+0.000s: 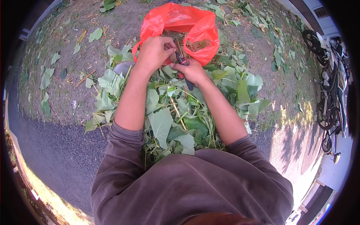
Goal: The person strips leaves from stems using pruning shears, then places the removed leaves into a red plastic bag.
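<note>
My right hand (190, 71) is closed around a dark-handled cutting tool (181, 59) with red parts, its tip pointing away from me. Just left of the tool's tip, my left hand (159, 50) has its fingers pinched together; what they hold is too small to make out. Beyond both hands a red plastic bag (180, 17) lies with its mouth spread open, and some leafy bits show inside it. A heap of cut green leaves and stems (161, 125) lies under my forearms and close to my body.
Loose leaves (96, 34) are scattered over the bare soil (67, 86) around the bag. Dark asphalt (63, 150) runs along the near side. Parked motorcycles (330, 86) stand at the far right.
</note>
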The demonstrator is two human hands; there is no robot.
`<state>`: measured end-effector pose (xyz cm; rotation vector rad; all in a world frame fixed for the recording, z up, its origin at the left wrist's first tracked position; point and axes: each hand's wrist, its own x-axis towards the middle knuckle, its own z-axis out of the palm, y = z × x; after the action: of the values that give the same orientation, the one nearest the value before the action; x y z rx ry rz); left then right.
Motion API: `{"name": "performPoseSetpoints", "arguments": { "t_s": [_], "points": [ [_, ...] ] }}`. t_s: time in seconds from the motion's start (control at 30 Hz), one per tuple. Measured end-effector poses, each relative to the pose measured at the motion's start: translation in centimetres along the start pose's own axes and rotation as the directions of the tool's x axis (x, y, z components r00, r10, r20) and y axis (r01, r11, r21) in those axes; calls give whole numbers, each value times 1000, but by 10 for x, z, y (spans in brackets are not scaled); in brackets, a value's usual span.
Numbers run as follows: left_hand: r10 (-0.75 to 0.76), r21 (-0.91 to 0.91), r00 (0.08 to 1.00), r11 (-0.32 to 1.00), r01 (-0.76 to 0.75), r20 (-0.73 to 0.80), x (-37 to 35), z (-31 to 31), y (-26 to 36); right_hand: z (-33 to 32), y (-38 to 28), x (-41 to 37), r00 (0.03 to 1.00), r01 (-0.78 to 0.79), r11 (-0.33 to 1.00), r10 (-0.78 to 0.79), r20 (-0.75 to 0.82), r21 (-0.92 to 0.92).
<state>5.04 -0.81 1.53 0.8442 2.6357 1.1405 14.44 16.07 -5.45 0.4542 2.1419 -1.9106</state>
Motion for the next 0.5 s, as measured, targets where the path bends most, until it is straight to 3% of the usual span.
{"name": "performPoseSetpoints", "arguments": {
  "t_s": [0.07,0.2,0.23,0.27,0.3,0.33,0.4,0.43,0.5],
  "points": [
    [2,-34,1000,999,-2,-11,0,-1,0,0,4,5,997,-77,996,76,21,40],
    [33,-68,998,997,-36,-53,2,4,-5,-2,6,-1,1000,4,999,-2,-25,45],
    [-7,-61,996,998,2,-87,-3,4,-3,-7,10,-1,999,38,989,-35,-26,146],
    [36,-115,991,992,-50,-126,-5,1,-2,-3,11,5,997,74,964,-74,-9,256],
    [93,-158,982,980,-120,-163,-5,-10,-5,1,3,0,998,63,928,-61,-17,368],
    [68,-135,979,986,-95,-191,-9,-30,-1,-5,0,-3,1000,-20,950,26,-17,312],
    [-10,-457,972,884,-102,-237,-18,-73,28,-9,3,-7,999,-26,943,38,-30,332],
    [-19,-455,969,885,-98,-245,-18,-86,25,-11,4,-9,998,-35,936,52,-39,350],
    [-72,-482,887,858,-178,-456,-13,-121,2,-16,-1,-15,995,-90,943,101,-19,322]
  ]
}}
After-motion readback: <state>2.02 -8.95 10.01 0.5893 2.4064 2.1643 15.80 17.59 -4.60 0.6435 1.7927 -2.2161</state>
